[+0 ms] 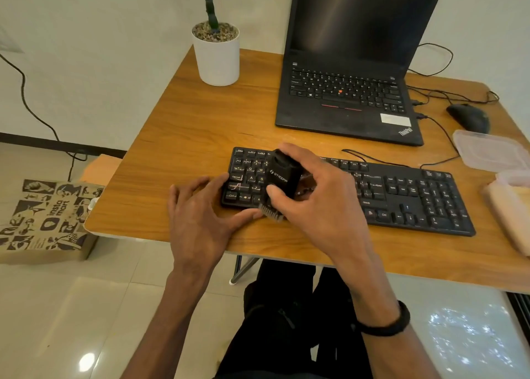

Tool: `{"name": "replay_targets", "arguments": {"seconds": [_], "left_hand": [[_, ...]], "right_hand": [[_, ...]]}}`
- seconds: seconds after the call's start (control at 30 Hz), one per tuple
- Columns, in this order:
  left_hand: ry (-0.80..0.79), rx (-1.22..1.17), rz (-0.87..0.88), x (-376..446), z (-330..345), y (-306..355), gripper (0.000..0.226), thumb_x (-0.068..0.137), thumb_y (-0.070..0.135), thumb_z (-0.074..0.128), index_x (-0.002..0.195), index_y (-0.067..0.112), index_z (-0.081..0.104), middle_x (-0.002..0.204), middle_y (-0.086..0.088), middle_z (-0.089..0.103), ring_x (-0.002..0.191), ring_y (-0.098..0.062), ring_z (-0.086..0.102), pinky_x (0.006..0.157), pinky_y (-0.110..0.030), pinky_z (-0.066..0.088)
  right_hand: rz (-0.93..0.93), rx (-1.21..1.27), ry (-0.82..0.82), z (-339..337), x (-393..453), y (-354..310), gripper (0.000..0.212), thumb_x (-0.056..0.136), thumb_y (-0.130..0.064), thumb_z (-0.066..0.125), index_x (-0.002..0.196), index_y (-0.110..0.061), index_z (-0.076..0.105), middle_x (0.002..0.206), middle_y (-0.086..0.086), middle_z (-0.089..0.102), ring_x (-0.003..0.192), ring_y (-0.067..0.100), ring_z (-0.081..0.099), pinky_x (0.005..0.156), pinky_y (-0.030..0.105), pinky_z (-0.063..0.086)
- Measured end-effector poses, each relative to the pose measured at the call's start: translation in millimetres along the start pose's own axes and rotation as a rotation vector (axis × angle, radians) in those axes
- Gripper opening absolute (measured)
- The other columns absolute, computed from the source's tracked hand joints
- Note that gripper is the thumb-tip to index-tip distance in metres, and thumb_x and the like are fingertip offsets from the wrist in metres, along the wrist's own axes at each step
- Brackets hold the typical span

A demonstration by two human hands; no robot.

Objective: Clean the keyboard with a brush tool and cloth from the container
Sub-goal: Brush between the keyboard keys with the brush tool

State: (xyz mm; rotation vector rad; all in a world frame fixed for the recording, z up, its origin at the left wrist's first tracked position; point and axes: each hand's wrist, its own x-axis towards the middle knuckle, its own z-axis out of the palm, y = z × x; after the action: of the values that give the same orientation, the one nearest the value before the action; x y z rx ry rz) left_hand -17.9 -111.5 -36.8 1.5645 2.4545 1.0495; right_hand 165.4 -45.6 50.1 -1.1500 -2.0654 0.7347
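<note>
Black and seemingly light and rigid, the brush tool (pixel 282 182) is pinched at its body by the right hand (pixel 321 203), bristles down, while the keyboard (pixel 401 195) is steadied by the left hand (pixel 200 215) with fingers spread.

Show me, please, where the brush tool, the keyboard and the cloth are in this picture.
brush tool (pixel 282 178): head view, on its black body, gripped by the right hand.
keyboard (pixel 413 198): head view, on the keys right of the hands.
cloth (pixel 509 206): head view, on the folded pale fabric at the table's right edge.
</note>
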Motion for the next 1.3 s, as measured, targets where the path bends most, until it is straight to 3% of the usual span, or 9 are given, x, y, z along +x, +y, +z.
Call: {"name": "replay_targets", "arguments": {"seconds": [0.2,0.43,0.6,0.73,0.87,1.0,1.07,1.17,1.3], "left_hand": [[0.000,0.014,-0.009,0.0,-0.1,0.6,0.096,0.060,0.090,0.063,0.134,0.030,0.066,0.130,-0.002,0.066,0.132,-0.016,0.051,0.116,-0.054,0.034],[-0.025,-0.011,-0.013,-1.3,-1.2,0.7,0.096,0.064,0.091,0.053,0.136,0.028,0.065,0.130,-0.002,0.067,0.128,-0.017,0.052,0.113,-0.056,0.037],[-0.021,0.009,-0.015,-1.3,-3.4,2.9,0.101,0.062,0.098,0.049,0.134,0.029,0.066,0.128,-0.001,0.068,0.128,-0.016,0.055,0.114,-0.055,0.036],[-0.036,-0.022,-0.010,-2.8,-4.6,4.0,0.094,0.067,0.087,0.047,0.137,0.027,0.065,0.126,-0.001,0.071,0.133,-0.017,0.052,0.120,-0.054,0.027],[-0.055,-0.008,-0.030,-1.6,-4.9,3.6,0.110,0.062,0.104,0.033,0.137,0.030,0.063,0.131,0.001,0.067,0.133,-0.014,0.052,0.119,-0.053,0.029],[-0.051,-0.072,-0.016,-3.3,-5.8,3.7,0.093,0.067,0.088,0.053,0.142,0.032,0.052,0.125,0.008,0.071,0.130,-0.017,0.054,0.119,-0.054,0.029],[-0.054,-0.139,-0.028,-4.1,-6.5,4.9,0.096,0.066,0.084,0.063,0.145,0.034,0.041,0.121,0.011,0.072,0.130,-0.017,0.056,0.121,-0.053,0.027],[-0.042,-0.176,-0.050,-4.3,-8.1,8.4,0.103,0.061,0.088,0.061,0.146,0.036,0.034,0.124,0.010,0.072,0.132,-0.016,0.057,0.123,-0.049,0.025],[-0.028,-0.185,-0.038,-4.9,-7.7,7.8,0.100,0.066,0.071,0.074,0.149,0.033,0.032,0.120,0.012,0.074,0.134,-0.017,0.056,0.124,-0.052,0.023]], "right_hand": [[-0.009,-0.040,0.117,0.5,4.0,-0.7,0.066,0.090,-0.030,0.077,0.149,-0.028,0.049,0.125,-0.007,0.065,0.109,0.009,0.065,0.087,0.031,0.060],[0.025,0.134,0.032,14.5,-3.7,-13.6,0.067,0.088,-0.030,0.080,0.148,-0.027,0.052,0.130,-0.010,0.064,0.110,0.004,0.066,0.087,0.026,0.061],[-0.080,-0.103,0.100,29.2,-3.2,-13.4,0.067,0.094,-0.027,0.074,0.153,-0.029,0.043,0.125,-0.001,0.064,0.106,0.011,0.063,0.087,0.036,0.060],[-0.047,0.122,0.006,38.3,-9.4,-19.2,0.068,0.090,-0.025,0.078,0.151,-0.030,0.047,0.134,-0.004,0.063,0.117,0.008,0.064,0.090,0.031,0.061],[-0.097,-0.003,0.111,37.8,-1.4,-16.0,0.068,0.092,-0.026,0.076,0.153,-0.028,0.044,0.128,0.000,0.064,0.113,0.011,0.063,0.090,0.035,0.060],[-0.073,0.073,0.032,48.5,-3.5,-21.4,0.069,0.091,-0.025,0.078,0.152,-0.028,0.047,0.130,-0.003,0.064,0.114,0.009,0.064,0.091,0.033,0.060],[-0.050,0.169,0.017,48.6,-1.8,-24.1,0.068,0.089,-0.024,0.079,0.151,-0.027,0.049,0.133,-0.005,0.064,0.116,0.008,0.064,0.090,0.030,0.060],[-0.067,0.073,0.088,49.1,3.7,-19.1,0.068,0.091,-0.027,0.077,0.152,-0.029,0.046,0.129,-0.002,0.064,0.114,0.011,0.064,0.091,0.033,0.060],[-0.053,0.169,-0.022,52.5,0.4,-25.4,0.068,0.089,-0.026,0.080,0.150,-0.029,0.050,0.133,-0.006,0.063,0.116,0.007,0.065,0.089,0.030,0.060]]}}
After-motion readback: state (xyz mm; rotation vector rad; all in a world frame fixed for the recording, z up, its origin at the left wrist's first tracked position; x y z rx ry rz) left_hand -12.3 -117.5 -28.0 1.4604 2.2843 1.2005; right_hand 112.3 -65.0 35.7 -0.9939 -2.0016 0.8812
